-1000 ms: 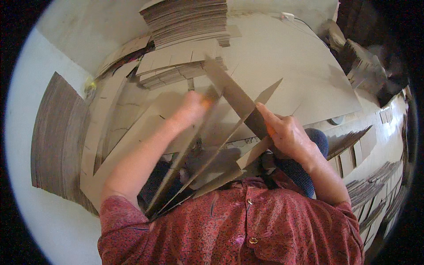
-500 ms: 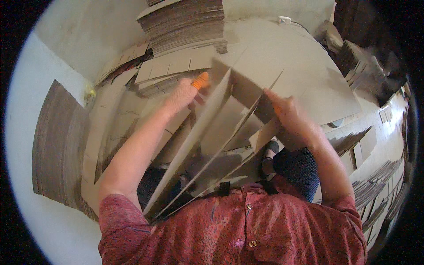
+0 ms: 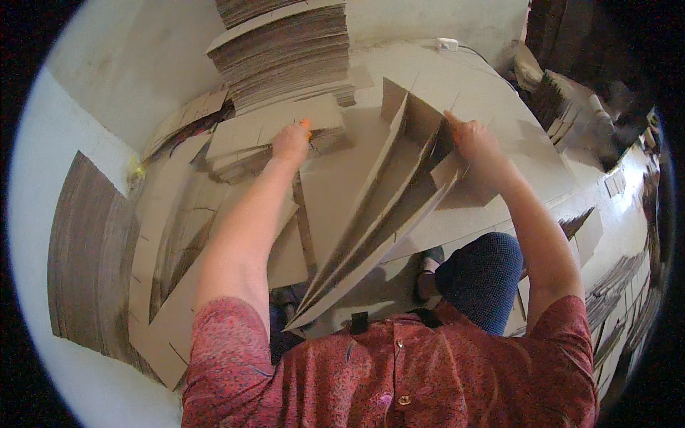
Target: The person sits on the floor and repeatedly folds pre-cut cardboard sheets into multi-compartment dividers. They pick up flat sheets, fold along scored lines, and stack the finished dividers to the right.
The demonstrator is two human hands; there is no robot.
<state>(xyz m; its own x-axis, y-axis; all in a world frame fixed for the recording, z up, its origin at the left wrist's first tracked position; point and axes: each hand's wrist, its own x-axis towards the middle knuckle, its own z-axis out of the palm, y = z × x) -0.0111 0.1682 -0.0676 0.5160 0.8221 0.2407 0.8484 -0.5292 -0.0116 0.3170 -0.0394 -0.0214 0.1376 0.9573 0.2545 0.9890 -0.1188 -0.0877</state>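
Note:
My right hand (image 3: 474, 143) grips the far end of a cardboard divider (image 3: 389, 192), whose long slotted strips fan out from a point near my waist. A short crosspiece (image 3: 414, 107) joins the strips at the far end. To the left, my left hand (image 3: 291, 146) is at the right part of a low pile of slotted cardboard strips (image 3: 246, 135). Its fingers, one in an orange cover, curl at the top strips; the fingertips are partly hidden.
A tall cardboard stack (image 3: 285, 60) rises behind the pile. Another stack (image 3: 89, 257) leans by the left wall. A large cardboard sheet (image 3: 514, 157) covers the work surface. A white plug (image 3: 447, 44) with a cable lies at the back. More cardboard pieces (image 3: 614, 292) stand at right.
My left hand has moved left from beside the divider to the strip pile. The divider has swung rightward and its strips have drawn closer together, with my right hand still on it.

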